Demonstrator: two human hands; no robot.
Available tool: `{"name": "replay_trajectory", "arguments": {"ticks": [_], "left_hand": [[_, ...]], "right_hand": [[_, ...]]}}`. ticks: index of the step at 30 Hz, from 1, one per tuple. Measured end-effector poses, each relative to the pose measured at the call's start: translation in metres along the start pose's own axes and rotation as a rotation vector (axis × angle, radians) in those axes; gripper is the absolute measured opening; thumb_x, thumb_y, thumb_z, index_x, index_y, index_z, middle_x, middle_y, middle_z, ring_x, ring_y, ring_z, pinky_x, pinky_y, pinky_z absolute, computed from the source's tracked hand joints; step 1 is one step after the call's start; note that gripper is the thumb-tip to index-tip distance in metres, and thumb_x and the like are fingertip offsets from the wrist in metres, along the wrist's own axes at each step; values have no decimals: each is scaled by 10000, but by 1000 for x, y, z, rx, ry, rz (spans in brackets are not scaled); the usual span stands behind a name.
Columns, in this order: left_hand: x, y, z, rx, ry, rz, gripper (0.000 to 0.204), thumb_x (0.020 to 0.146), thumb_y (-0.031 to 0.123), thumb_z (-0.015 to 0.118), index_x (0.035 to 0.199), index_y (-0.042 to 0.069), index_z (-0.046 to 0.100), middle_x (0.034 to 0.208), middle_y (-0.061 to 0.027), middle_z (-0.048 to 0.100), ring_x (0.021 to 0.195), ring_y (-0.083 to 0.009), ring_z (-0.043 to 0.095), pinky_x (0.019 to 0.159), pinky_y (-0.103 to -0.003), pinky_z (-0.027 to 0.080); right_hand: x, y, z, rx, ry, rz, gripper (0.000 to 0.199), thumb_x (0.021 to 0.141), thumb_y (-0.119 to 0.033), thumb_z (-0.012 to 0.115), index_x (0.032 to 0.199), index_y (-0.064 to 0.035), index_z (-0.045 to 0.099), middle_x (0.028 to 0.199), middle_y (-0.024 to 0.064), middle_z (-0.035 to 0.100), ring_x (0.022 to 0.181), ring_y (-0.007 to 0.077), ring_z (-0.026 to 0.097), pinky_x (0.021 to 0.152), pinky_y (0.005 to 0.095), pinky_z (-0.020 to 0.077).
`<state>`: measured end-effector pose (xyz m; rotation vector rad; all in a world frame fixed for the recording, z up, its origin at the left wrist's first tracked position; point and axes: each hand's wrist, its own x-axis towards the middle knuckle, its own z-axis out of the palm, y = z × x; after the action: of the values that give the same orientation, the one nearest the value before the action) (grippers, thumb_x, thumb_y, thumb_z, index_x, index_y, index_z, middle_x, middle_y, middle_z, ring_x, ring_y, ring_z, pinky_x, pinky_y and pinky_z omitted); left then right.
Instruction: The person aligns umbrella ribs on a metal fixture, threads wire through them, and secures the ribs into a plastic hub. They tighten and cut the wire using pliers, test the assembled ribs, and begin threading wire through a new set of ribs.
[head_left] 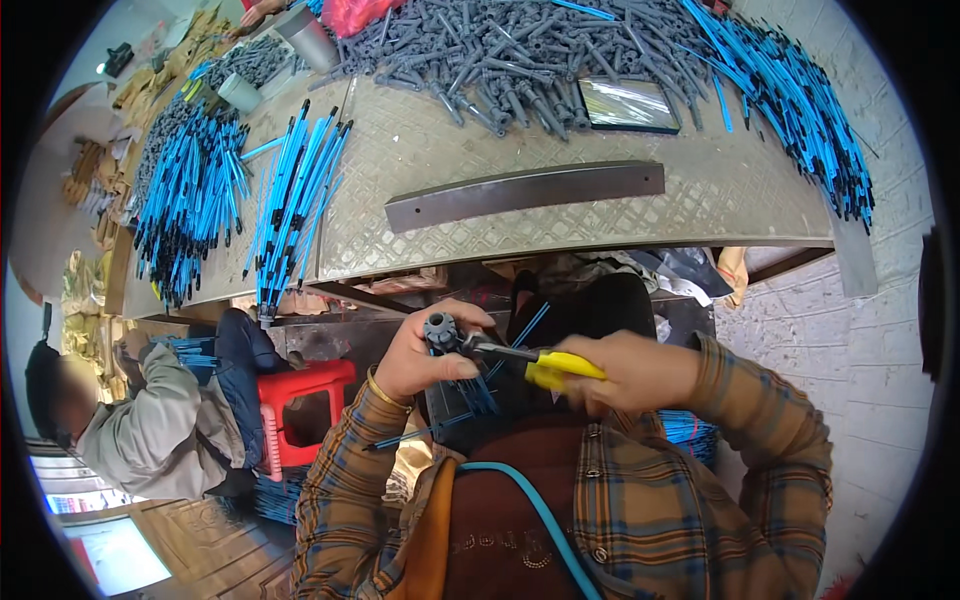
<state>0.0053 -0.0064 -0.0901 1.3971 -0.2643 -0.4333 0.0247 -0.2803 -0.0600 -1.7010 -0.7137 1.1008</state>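
Note:
My left hand is wrapped round a grey plastic fitting with a ribbed round end facing up. In my closed right hand are yellow-handled pliers, slightly smeared by motion. Their metal jaws reach to the grey fitting beside my left thumb; the exact contact is hidden. Below both hands, a few thin blue rods lie across my lap.
A metal bar lies along the table in front of me. Behind it spreads a heap of grey fittings. Bundled blue rods overhang the table's left edge, more the right. A co-worker sits left, by a red stool.

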Motion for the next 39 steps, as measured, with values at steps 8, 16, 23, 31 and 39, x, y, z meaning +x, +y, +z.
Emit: {"name": "replay_trajectory", "arguments": {"ticks": [8, 16, 23, 31, 39], "left_hand": [[6, -8, 3, -8, -50, -16, 518, 562, 294, 836, 902, 0, 579, 869, -86, 581, 789, -149, 546, 730, -277, 439], [2, 0, 2, -70, 12, -52, 419, 616, 185, 808, 943, 35, 594, 917, -19, 556, 869, -108, 524, 800, -246, 407], [6, -3, 7, 46, 0, -18, 474, 581, 213, 798, 945, 16, 567, 902, -81, 575, 812, -142, 545, 739, -271, 434], [3, -2, 6, -20, 64, -44, 554, 560, 239, 834, 999, 11, 585, 924, -67, 581, 844, -143, 553, 764, -269, 438], [2, 2, 12, 27, -91, -64, 570, 561, 234, 840, 1026, 6, 602, 967, -70, 588, 890, -154, 558, 803, -277, 433]], "right_hand": [[17, 58, 31, 1176, -605, 16, 385, 919, -315, 484, 1140, -14, 391, 661, 139, 576, 486, 192, 572, 432, 296, 477], [12, 44, 14, 421, -130, -219, 498, 872, -243, 546, 1260, -10, 338, 705, 141, 577, 501, 199, 571, 441, 290, 473], [7, 37, 1, 915, -507, 298, 515, 803, -64, 562, 1277, -27, 363, 908, 143, 605, 681, 220, 611, 555, 319, 497], [3, 19, -4, -244, 128, -280, 449, 815, -86, 571, 1219, -17, 389, 748, 145, 580, 622, 246, 601, 520, 331, 503], [7, 71, 31, 1183, -520, 179, 209, 914, -218, 494, 994, -29, 455, 744, 165, 598, 626, 243, 627, 547, 330, 526]]}}
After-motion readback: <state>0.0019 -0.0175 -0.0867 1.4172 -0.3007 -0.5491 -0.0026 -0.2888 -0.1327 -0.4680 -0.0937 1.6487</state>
